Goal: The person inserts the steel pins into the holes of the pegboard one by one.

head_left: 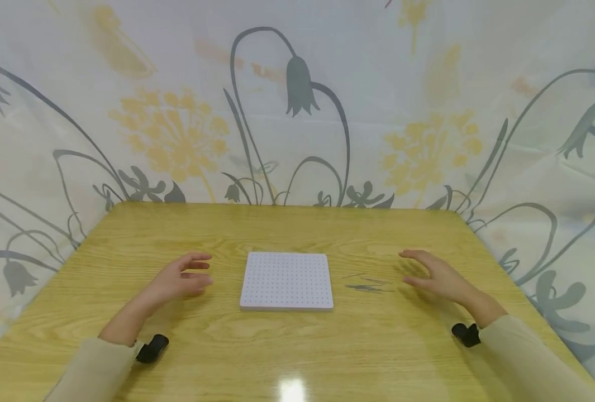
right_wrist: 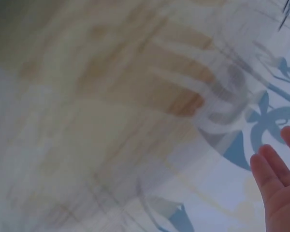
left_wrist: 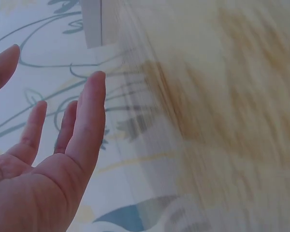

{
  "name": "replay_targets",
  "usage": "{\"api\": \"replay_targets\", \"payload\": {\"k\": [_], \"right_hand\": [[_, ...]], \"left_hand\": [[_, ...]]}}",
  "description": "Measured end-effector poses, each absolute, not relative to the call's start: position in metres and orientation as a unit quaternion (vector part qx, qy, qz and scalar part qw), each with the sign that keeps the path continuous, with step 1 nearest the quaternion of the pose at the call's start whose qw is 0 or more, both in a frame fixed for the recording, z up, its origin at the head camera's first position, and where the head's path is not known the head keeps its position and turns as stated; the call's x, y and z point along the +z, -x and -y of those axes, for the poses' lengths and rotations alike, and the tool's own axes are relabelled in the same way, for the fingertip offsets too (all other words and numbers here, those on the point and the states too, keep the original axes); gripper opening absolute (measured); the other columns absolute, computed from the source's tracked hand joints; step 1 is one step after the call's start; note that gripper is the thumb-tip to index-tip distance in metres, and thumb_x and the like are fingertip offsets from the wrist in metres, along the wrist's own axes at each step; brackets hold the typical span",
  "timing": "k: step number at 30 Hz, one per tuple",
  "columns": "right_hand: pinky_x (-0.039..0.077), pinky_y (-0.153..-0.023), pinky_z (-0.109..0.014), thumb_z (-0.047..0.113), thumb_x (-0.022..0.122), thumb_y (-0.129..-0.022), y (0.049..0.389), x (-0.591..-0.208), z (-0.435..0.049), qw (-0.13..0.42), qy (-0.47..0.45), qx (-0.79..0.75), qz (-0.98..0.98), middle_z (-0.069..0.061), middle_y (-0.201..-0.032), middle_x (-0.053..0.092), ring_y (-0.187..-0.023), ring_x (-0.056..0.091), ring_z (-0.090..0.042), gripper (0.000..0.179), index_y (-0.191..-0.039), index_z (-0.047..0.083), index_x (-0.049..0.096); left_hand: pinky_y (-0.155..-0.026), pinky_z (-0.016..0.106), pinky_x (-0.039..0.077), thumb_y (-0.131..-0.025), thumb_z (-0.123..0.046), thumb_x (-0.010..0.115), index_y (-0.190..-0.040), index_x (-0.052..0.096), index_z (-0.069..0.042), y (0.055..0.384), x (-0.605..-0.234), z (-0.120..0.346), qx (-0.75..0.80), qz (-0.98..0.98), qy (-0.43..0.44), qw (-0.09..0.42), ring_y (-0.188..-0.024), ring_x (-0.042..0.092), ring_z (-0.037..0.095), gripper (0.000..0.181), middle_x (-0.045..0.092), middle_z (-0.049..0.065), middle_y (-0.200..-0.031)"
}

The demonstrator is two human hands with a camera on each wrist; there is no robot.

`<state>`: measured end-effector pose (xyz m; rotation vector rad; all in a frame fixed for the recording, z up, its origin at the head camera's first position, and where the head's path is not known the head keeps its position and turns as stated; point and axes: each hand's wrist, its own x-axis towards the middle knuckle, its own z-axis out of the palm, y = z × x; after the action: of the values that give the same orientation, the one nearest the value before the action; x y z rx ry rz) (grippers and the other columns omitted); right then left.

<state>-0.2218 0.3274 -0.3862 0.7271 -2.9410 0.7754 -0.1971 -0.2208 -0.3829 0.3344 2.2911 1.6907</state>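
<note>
A white rectangular board (head_left: 286, 281) dotted with a grid of small holes lies flat on the wooden table. Just right of it are several thin grey sticks (head_left: 367, 285), loosely scattered; their exact kind is too small to make out. My left hand (head_left: 184, 279) is held left of the board, fingers relaxed and apart from it. On the other side, my right hand (head_left: 440, 279) hovers close to the right ends of the sticks, holding nothing. The board's edge (left_wrist: 92, 24) shows at the top of the left wrist view, beyond the left fingertips. Dark stick tips (right_wrist: 286, 14) appear in the right wrist view's top corner.
The glossy wood-grain table (head_left: 227, 357) reflects a bright light at its front. A white curtain (head_left: 367, 44) printed with grey and yellow flowers hangs behind and along both sides. Each wrist bears a small black camera (head_left: 152, 349).
</note>
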Motion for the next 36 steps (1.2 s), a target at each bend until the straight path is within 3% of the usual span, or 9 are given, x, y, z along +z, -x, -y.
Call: {"api": "replay_targets", "payload": {"k": [18,29,36], "right_hand": [[0.038,-0.091,-0.056,0.02,0.066,-0.088,0.231,-0.383,-0.309,0.004,-0.274,0.235,0.933,-0.023,-0.13,0.048,-0.119,0.042,-0.042,0.049,-0.129,-0.001,0.05],[0.038,-0.093,-0.055,0.017,0.065,-0.089,0.24,-0.384,-0.296,-0.016,-0.288,0.24,0.927,-0.019,-0.126,0.052,-0.118,0.044,-0.04,0.044,-0.127,0.0,0.053],[0.038,-0.092,-0.054,0.015,0.066,-0.087,0.244,-0.386,-0.288,-0.028,-0.297,0.237,0.924,-0.018,-0.124,0.053,-0.117,0.045,-0.039,0.041,-0.124,0.0,0.054]], "left_hand": [[-0.08,0.039,0.051,-0.085,-0.008,0.069,-0.141,0.031,-0.001,0.213,-0.393,0.178,0.6,-0.765,-0.11,0.206,-0.102,0.057,0.032,0.068,0.039,0.03,-0.129],[-0.077,0.036,0.052,-0.078,-0.006,0.075,-0.138,0.038,-0.002,0.217,-0.392,0.163,0.567,-0.788,-0.101,0.216,-0.093,0.059,0.025,0.071,0.047,0.026,-0.12],[-0.074,0.032,0.051,-0.075,-0.001,0.076,-0.134,0.043,-0.001,0.22,-0.392,0.159,0.54,-0.807,-0.099,0.22,-0.095,0.055,0.024,0.067,0.05,0.02,-0.115]]}}
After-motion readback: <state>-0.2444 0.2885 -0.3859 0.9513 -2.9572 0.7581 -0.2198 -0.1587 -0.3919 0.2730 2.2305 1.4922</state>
